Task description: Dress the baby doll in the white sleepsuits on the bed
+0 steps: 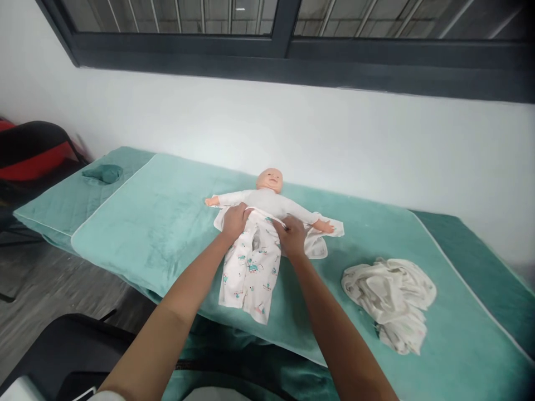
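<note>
A baby doll (270, 181) lies on its back on the green bed, arms spread, head toward the wall. White printed baby pants (251, 267) cover its lower body, the legs pointing toward me. At the waistband's left side, my left hand (237, 220) grips the cloth with closed fingers. My right hand (291, 234) pinches the waistband's right side. A spread white baby shirt (316, 245) lies partly under the doll, showing beyond both hands. The doll's legs are hidden by the pants.
A crumpled white cloth bundle (393, 301) lies on the bed (137, 223) to the right. The bed has a face hole (104, 174) at its left end. Black chairs (71, 345) stand at the left and near front. A wall and window (284, 50) border the far side.
</note>
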Tool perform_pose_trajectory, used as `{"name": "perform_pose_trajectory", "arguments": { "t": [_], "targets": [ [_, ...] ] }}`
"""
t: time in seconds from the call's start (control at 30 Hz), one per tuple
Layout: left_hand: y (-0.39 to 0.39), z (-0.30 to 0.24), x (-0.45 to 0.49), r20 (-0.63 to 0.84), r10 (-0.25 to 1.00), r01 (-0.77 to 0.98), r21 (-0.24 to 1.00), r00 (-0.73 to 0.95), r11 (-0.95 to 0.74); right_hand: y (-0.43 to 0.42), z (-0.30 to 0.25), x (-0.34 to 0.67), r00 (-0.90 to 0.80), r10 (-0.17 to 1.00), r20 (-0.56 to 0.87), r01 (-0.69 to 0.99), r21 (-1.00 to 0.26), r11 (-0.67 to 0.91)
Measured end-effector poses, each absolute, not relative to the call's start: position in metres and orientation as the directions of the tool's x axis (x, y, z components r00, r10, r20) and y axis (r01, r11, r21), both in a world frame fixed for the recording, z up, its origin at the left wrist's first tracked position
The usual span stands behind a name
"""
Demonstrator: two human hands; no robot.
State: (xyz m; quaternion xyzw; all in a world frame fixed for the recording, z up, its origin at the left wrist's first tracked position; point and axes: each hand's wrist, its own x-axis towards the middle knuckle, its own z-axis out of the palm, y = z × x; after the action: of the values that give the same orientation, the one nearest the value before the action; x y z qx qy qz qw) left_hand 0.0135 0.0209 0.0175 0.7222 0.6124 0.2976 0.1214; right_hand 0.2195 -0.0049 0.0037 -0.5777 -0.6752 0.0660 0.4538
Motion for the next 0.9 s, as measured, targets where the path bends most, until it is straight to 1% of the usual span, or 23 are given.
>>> {"name": "perform_pose_trajectory", "arguments": {
  "t": [0.07,0.13,0.17,0.23,0.3,0.33,0.4,0.47,0.5,0.53,0.57,0.6,0.63,0.67,0.73,0.8,0.83,0.87,0.9],
  "targets": [
    [0.014,0.016,0.009,0.229,0.971,0.802,0.566,0.071,-0.192,-0.021,-0.005,0.225,0.111,0.9,0.421,0.688,-0.687,0.236],
    [0.004,0.018,-0.003,0.181,0.977,0.743,0.639,0.109,-0.201,-0.036,-0.012,0.234,0.095,0.96,0.265,0.62,-0.77,0.151],
    [-0.001,0.02,-0.011,0.145,0.978,0.7,0.683,0.149,-0.208,-0.043,-0.013,0.24,0.052,0.978,0.2,0.584,-0.801,0.133],
    [-0.012,0.025,-0.029,0.056,0.959,0.612,0.76,0.277,-0.221,-0.055,-0.012,0.25,-0.08,0.988,0.129,0.531,-0.834,0.151],
    [-0.022,0.031,-0.045,-0.009,0.918,0.567,0.789,0.396,-0.237,-0.065,-0.008,0.256,-0.182,0.979,0.088,0.522,-0.835,0.172],
    [-0.026,0.033,-0.049,-0.018,0.902,0.575,0.776,0.431,-0.259,-0.068,-0.005,0.257,-0.202,0.977,0.072,0.544,-0.821,0.173],
    [-0.032,0.035,-0.051,0.006,0.892,0.643,0.692,0.451,-0.33,-0.073,-0.001,0.251,-0.172,0.981,0.086,0.627,-0.759,0.176],
    [-0.037,0.035,-0.044,0.057,0.901,0.73,0.565,0.43,-0.384,-0.076,0.001,0.241,-0.056,0.984,0.17,0.706,-0.69,0.159],
    [-0.041,0.033,-0.039,0.083,0.912,0.766,0.517,0.401,-0.383,-0.077,0.001,0.235,0.017,0.977,0.214,0.724,-0.676,0.136],
    [-0.045,0.032,-0.035,0.1,0.927,0.79,0.496,0.361,-0.361,-0.079,0.0,0.23,0.088,0.966,0.242,0.722,-0.684,0.106],
    [-0.049,0.031,-0.033,0.111,0.942,0.797,0.507,0.318,-0.329,-0.082,-0.001,0.226,0.143,0.958,0.248,0.7,-0.71,0.08],
    [-0.055,0.029,-0.032,0.117,0.952,0.783,0.545,0.284,-0.301,-0.085,-0.003,0.223,0.165,0.959,0.232,0.665,-0.744,0.065],
    [-0.06,0.029,-0.034,0.119,0.955,0.748,0.597,0.272,-0.288,-0.089,-0.004,0.222,0.151,0.968,0.202,0.627,-0.776,0.064],
    [-0.065,0.028,-0.037,0.12,0.949,0.699,0.651,0.29,-0.296,-0.094,-0.004,0.223,0.101,0.98,0.171,0.597,-0.798,0.078],
    [-0.076,0.028,-0.047,0.119,0.914,0.604,0.717,0.388,-0.349,-0.104,-0.005,0.226,-0.072,0.989,0.128,0.572,-0.807,0.146],
    [-0.084,0.028,-0.055,0.103,0.872,0.577,0.711,0.478,-0.401,-0.113,-0.004,0.23,-0.251,0.959,0.129,0.576,-0.776,0.255],
    [-0.088,0.028,-0.057,0.1,0.858,0.59,0.685,0.504,-0.427,-0.117,-0.003,0.23,-0.299,0.943,0.145,0.584,-0.754,0.301],
    [-0.091,0.027,-0.058,0.105,0.85,0.612,0.649,0.516,-0.452,-0.12,-0.003,0.23,-0.303,0.939,0.165,0.599,-0.733,0.322],
    [-0.094,0.026,-0.057,0.117,0.85,0.637,0.611,0.514,-0.47,-0.122,-0.003,0.228,-0.261,0.948,0.183,0.619,-0.722,0.31]
  ]
}}
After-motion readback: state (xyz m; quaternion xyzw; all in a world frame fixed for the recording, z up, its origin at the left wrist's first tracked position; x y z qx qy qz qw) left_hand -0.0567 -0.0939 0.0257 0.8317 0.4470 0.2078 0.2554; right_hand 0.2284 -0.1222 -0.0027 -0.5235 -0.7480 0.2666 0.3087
